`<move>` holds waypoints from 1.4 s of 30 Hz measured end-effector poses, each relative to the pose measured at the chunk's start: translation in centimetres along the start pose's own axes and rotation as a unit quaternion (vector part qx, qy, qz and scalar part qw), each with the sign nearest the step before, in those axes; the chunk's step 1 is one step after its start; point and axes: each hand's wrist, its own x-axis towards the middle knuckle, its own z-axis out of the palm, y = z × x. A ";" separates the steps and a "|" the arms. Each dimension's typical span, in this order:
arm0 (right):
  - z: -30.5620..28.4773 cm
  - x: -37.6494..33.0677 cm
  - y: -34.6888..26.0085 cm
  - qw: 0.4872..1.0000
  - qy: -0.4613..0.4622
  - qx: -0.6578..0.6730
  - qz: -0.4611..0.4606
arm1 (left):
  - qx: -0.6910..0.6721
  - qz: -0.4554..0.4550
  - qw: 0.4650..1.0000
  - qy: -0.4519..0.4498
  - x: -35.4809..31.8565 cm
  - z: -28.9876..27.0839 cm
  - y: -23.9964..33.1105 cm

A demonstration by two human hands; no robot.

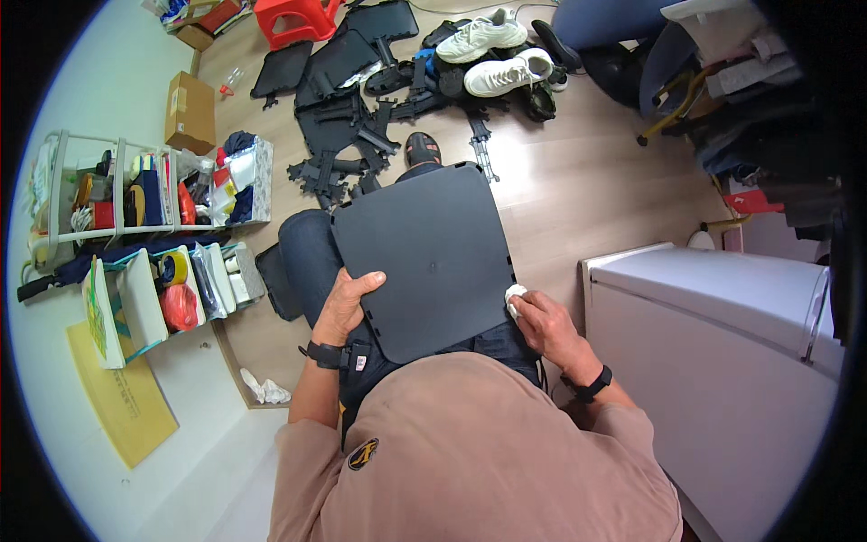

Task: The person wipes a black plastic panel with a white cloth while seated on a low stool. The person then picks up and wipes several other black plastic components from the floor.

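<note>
So our left hand has the dark grey panel gripped by its left edge, thumb flat on top, fingers tucked out of sight. Our right hand is bunched around a crumpled white wad, pressed up against the panel's right edge.

The panel's sitting across our lap, over the dark jeans. Past it, the pale wood-look floor has a heap of black plastic parts, some white sneakers and a cardboard box. Stuffed rack on the left, white cabinet on the right.

Pose-wise, both forearms come up from below, elbows bent, right wrist angled inward.
</note>
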 end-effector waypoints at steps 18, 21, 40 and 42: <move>0.7 0.6 -0.3 1.000 -0.011 -0.001 0.025 | -0.210 -0.113 0.971 0.008 -3.0 0.8 -4.2; 1.2 1.3 -1.2 1.000 -0.006 0.015 0.010 | -0.205 -0.083 0.975 -0.004 -2.7 1.4 -4.1; 6.6 10.9 -8.7 0.963 -0.098 0.113 -0.225 | -0.267 -0.076 0.961 0.001 0.1 3.9 -2.8; 6.4 10.9 -8.6 0.962 -0.098 0.110 -0.232 | -0.288 -0.066 0.955 0.003 0.0 4.3 -2.7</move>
